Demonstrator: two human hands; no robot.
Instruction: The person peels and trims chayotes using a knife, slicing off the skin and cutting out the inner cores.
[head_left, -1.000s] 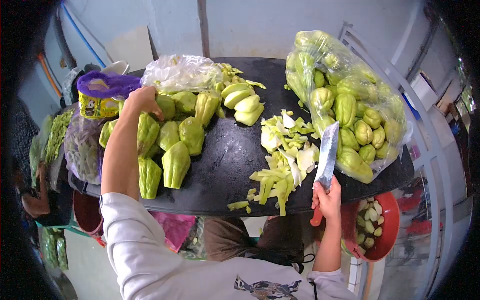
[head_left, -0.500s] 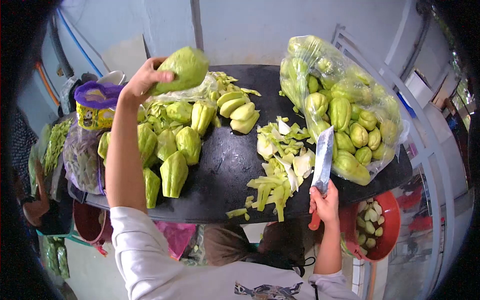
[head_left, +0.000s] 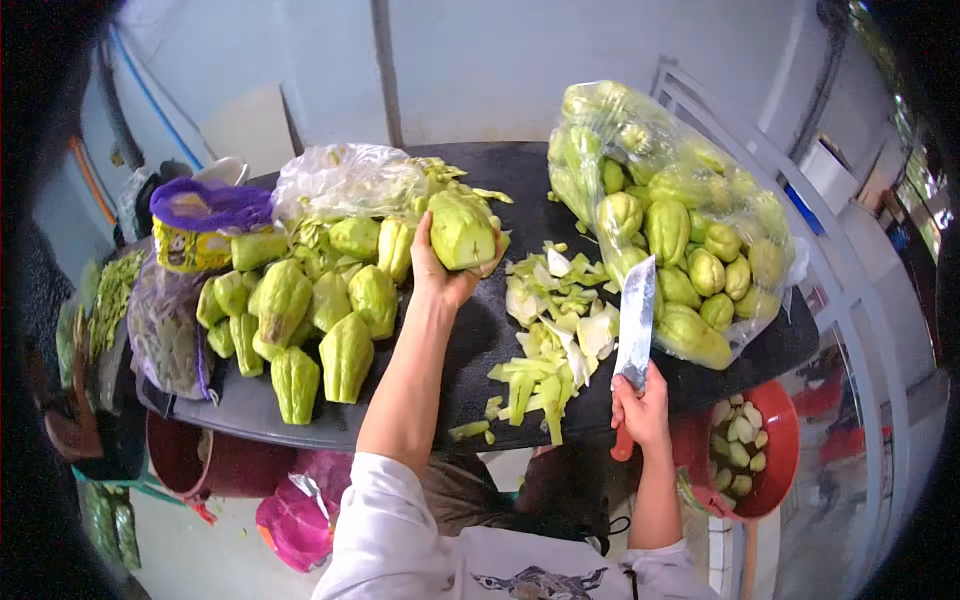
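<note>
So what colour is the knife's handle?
The knife's handle is red, or orangey-red. The head camera's picture shows it best.

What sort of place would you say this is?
Probably a small vegetable-preparation area, perhaps at a market: a large plastic bag of chayotes, a pile of peelings on the dark table, and a red tub of pale pieces below.

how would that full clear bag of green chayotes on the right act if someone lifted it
The clear bag would probably sag and change shape, since its thin film wrinkles around loose pieces. It looks heavy, being packed with chayotes. Some might roll out, as they seem smooth and rounded.
</note>
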